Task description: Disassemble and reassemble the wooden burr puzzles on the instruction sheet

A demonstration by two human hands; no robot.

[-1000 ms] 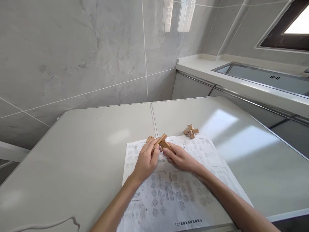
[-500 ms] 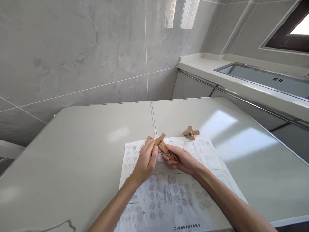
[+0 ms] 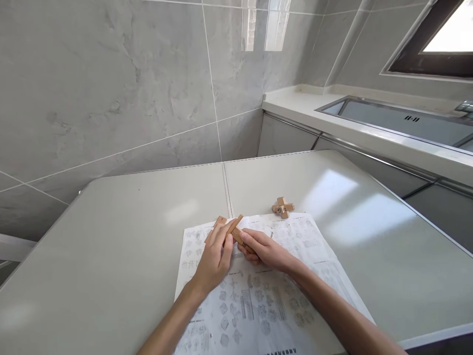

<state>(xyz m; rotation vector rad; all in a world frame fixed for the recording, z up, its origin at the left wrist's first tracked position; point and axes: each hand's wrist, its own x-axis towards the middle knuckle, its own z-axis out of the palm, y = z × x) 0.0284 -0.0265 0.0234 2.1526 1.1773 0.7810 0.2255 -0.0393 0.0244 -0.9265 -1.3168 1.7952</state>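
My left hand and my right hand meet over a printed instruction sheet on a pale grey table. Between them they grip a few light wooden puzzle bars, crossed against each other. The left hand's fingers pinch the bars from the left, the right hand's fingers close on a bar from the right. An assembled wooden cross-shaped puzzle lies on the table just beyond the sheet's far right corner, apart from both hands.
A grey tiled wall rises behind the table. To the right runs a white counter with a steel sink, and a dark-framed window sits above it.
The hands and bars have shifted slightly left and lower in view as the camera moved. The bars have been turned a little between the fingers.
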